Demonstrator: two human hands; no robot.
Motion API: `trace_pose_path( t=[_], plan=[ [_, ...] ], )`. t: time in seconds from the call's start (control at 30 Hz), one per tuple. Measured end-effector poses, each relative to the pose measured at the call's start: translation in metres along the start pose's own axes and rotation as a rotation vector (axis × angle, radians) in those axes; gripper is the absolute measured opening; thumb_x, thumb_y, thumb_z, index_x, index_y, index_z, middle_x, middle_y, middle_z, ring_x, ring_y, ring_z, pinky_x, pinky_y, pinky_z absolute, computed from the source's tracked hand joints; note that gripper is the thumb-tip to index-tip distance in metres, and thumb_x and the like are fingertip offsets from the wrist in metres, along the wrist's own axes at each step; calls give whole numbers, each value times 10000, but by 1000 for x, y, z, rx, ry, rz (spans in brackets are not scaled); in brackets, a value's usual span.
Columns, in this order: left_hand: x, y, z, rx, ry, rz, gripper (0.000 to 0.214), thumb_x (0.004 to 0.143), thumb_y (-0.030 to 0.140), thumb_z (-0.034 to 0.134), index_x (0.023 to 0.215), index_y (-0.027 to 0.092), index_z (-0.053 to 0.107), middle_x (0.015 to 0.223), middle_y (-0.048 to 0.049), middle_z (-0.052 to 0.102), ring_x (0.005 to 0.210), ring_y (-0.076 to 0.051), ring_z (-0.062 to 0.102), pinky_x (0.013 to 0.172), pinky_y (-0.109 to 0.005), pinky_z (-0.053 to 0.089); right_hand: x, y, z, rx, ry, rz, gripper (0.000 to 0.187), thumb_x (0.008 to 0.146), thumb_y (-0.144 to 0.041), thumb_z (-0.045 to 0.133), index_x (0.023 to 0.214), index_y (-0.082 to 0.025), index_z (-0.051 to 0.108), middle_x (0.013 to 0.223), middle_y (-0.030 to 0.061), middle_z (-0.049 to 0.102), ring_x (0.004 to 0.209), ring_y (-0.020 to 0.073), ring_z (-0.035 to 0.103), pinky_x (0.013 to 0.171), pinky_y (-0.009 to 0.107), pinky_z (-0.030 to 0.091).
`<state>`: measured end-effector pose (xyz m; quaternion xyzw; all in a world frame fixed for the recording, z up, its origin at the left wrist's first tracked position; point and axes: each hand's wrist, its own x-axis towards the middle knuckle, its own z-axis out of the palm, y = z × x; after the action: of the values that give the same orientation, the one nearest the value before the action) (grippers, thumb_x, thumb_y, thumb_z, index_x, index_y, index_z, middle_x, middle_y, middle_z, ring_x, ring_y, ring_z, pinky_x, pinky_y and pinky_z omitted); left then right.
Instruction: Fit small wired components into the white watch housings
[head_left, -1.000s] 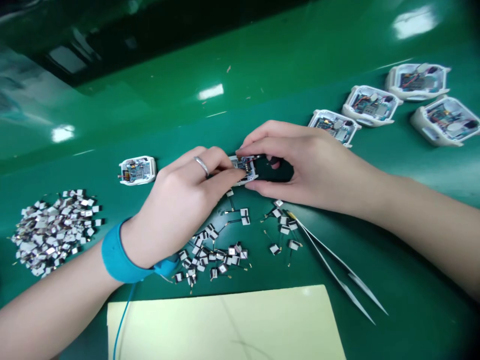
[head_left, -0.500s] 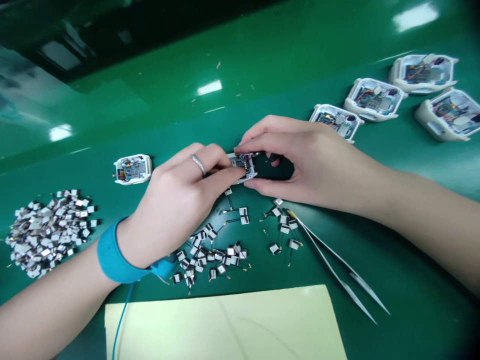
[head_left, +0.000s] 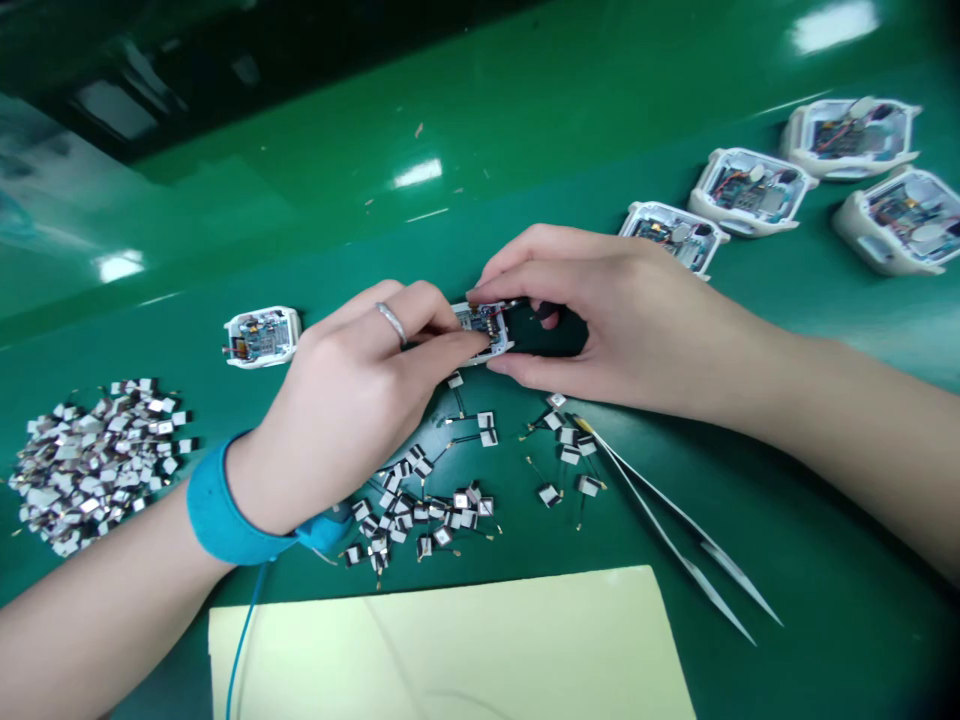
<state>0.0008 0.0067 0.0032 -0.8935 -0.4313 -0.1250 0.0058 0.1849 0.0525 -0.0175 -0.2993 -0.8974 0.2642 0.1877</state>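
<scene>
Both my hands are on a small white plastic housing with a circuit board inside. My left hand, with a ring and a blue wrist strap, presses its thumb on the board while its fingers grip the left side. My right hand pinches the housing's right edge between fingers and thumb. Thin wires and a dark part show under the right fingers. Just below lie several small square modules with short black leads. Tweezers rest on the table, right of the modules.
A similar open housing lies to the left, above a heap of small modules. Several housings with boards stand at the upper right. A yellow sheet lies at the front, crossed by the strap's blue cord.
Both hands keep nearly the same hold on the housing. The whole view has shifted slightly; nothing has plainly been picked up or let go.
</scene>
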Motion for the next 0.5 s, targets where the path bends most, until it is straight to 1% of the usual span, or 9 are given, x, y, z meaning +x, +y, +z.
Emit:
trace_pose_path(
  t=[0.23, 0.37, 0.5],
  plan=[
    [-1, -1, 0, -34, -10, -3, 198, 847, 204, 422, 862, 224, 619, 824, -22, 595, 743, -159, 547, 636, -286, 460, 0, 0, 0, 11, 0, 0, 248, 717, -262, 575, 939, -154, 579, 967, 12, 537, 784, 110, 541, 713, 239, 454],
    [-1, -1, 0, -51, -8, -9, 189, 843, 200, 430, 868, 235, 614, 830, -16, 590, 757, -163, 547, 644, -288, 458, 0, 0, 0, -2, 7, 6, 251, 709, -255, 580, 946, -171, 577, 971, 2, 541, 774, 106, 539, 711, 240, 459],
    [-1, 0, 0, -48, -16, -16, 192, 847, 193, 424, 868, 245, 608, 825, -11, 585, 757, -159, 540, 639, -286, 456, 0, 1, 0, -7, 10, -21, 252, 716, -243, 578, 950, -150, 578, 976, 22, 546, 751, 99, 536, 700, 231, 460]
  ],
)
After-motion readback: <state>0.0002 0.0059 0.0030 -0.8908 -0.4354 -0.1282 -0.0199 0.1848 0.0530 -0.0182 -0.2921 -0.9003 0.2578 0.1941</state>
